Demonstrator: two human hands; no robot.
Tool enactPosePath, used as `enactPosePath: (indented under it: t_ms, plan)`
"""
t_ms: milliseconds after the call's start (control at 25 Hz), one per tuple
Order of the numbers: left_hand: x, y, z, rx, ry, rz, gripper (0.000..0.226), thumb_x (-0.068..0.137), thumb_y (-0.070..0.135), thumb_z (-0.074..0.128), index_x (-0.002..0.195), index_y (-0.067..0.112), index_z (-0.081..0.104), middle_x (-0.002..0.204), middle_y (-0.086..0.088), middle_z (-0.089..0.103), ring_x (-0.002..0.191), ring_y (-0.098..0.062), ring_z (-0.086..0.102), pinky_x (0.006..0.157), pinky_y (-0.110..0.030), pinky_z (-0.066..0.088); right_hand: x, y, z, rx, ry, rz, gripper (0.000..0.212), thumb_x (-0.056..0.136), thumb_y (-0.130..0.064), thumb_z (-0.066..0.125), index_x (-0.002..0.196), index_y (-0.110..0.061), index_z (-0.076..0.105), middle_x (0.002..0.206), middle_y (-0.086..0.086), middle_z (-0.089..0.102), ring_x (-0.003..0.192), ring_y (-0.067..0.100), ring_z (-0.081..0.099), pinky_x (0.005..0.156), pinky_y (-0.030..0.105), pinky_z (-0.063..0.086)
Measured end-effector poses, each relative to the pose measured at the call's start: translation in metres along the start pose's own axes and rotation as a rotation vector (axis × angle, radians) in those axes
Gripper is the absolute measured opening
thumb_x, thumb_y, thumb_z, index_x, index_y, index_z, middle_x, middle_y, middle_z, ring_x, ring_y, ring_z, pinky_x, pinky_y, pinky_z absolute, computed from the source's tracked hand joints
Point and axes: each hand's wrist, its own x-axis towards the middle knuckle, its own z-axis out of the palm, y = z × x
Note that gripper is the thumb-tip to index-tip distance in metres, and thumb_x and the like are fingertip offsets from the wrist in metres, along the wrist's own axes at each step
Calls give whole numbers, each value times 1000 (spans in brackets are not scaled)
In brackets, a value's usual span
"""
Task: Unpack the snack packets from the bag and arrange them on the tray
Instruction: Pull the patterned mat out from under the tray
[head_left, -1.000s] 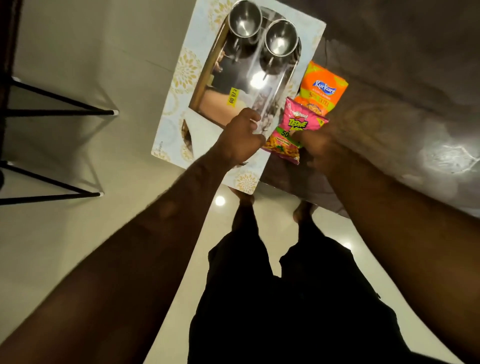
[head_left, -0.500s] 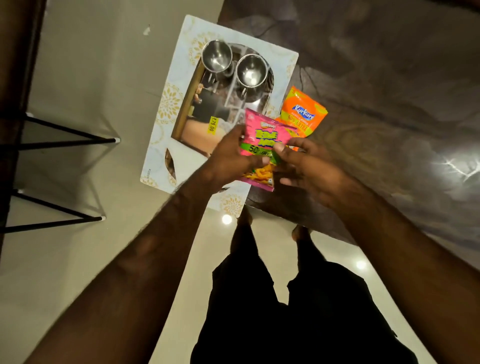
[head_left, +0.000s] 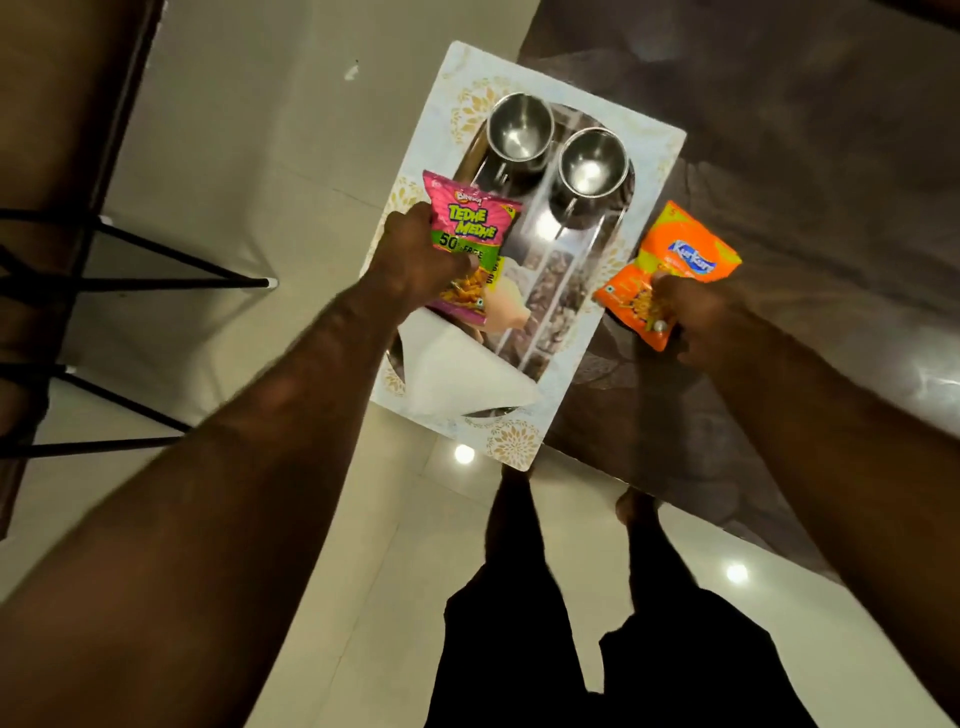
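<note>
We had the left hand (head_left: 415, 260) gripping the pink packet (head_left: 470, 234) by its lower left edge, over the tray (head_left: 441, 135) at frame centre. Its long axis ran up-frame, top toward the steel cups (head_left: 519, 130). Our right hand (head_left: 701, 317) pinched the orange packet (head_left: 670, 265) at its lower end, just right of the tray, seemingly on the dark table (head_left: 779, 130), top pointing up-right.

Your left hand (head_left: 415, 260) grips the pink Tedhe Medhe snack packet (head_left: 470, 228) by its left edge, over the left side of the rectangular mirrored tray (head_left: 514, 441) with its white floral border. Your right hand (head_left: 701, 322) pinches the near end of the orange Kurkure snack packet (head_left: 670, 254), just right of the tray, over the dark marbled table (head_left: 779, 156). Two shiny steel cups (head_left: 519, 127) stand at the tray's far end, and a folded white napkin (head_left: 457, 374) lies at its near end.
</note>
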Motion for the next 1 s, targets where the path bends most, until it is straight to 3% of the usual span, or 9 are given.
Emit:
enactPosePath:
  t_ms: [80, 200, 320, 400, 520, 640, 760, 920, 1000]
  plan:
    - [2, -6, 7, 78, 39, 18, 60, 76, 28, 82, 127, 6, 59, 128, -17, 60, 115, -32, 62, 101, -43, 51, 7, 4, -2, -24, 8, -19, 16, 102, -27, 56, 89, -17, 55, 80, 6, 51, 56, 12, 44, 52, 25, 36]
    - [2, -8, 11, 163, 63, 69, 62, 77, 34, 79, 131, 12, 57, 129, -20, 53, 122, -37, 53, 106, -40, 44, -10, 13, -21, -26, 49, -21, 8, 96, -23, 63, 102, -17, 63, 89, 8, 59, 62, 14, 53, 57, 28, 42]
    - [6, -7, 11, 236, 13, 78, 65, 80, 34, 76, 136, 14, 51, 131, -23, 49, 127, -41, 46, 109, -40, 39, -47, 25, -31, 49, -28, -66, 35, 88, -22, 72, 121, -19, 62, 103, 4, 72, 86, 22, 69, 75, 36, 54]
    - [7, -8, 8, 236, -33, 85, 68, 80, 33, 78, 138, 12, 48, 133, -22, 49, 128, -40, 46, 108, -39, 39, -69, 29, -19, 52, -92, -80, 38, 86, -19, 74, 120, -22, 58, 105, 3, 73, 91, 23, 71, 79, 41, 57]
    - [6, -9, 1, 99, -94, 123, 73, 77, 24, 84, 136, 8, 45, 133, -16, 58, 123, -34, 56, 105, -46, 46, -85, 23, 22, 75, -129, -129, 28, 85, -14, 76, 102, -25, 57, 88, 0, 74, 75, 19, 70, 72, 38, 60]
    - [4, -14, -3, 73, -107, 165, 70, 79, 21, 82, 136, 8, 45, 131, -14, 61, 121, -32, 58, 102, -47, 48, -88, 15, 60, 99, -143, -164, 33, 84, -15, 78, 109, -20, 57, 88, 4, 74, 65, 18, 69, 74, 41, 62]
    - [2, -18, -6, 141, -73, 201, 63, 81, 29, 79, 135, 13, 52, 128, -15, 59, 120, -32, 56, 103, -43, 47, -84, 12, 76, 141, -137, -134, 33, 86, -20, 78, 111, -19, 56, 106, 11, 74, 81, 23, 73, 79, 46, 62]
    - [-1, -28, -23, 8, 17, 125, 68, 85, 37, 75, 145, 19, 47, 135, -15, 50, 119, -29, 56, 102, -43, 50, -77, 20, 59, 194, -115, -102, 43, 88, -28, 75, 125, -18, 54, 112, 8, 69, 90, 21, 70, 65, 37, 59]
    - [0, -33, -28, -27, 28, 113, 65, 87, 38, 72, 145, 19, 47, 136, -14, 49, 120, -27, 55, 101, -43, 51, -71, 29, 45, 175, -68, -78, 30, 90, -35, 72, 114, -22, 60, 111, 7, 69, 96, 22, 69, 67, 38, 57]
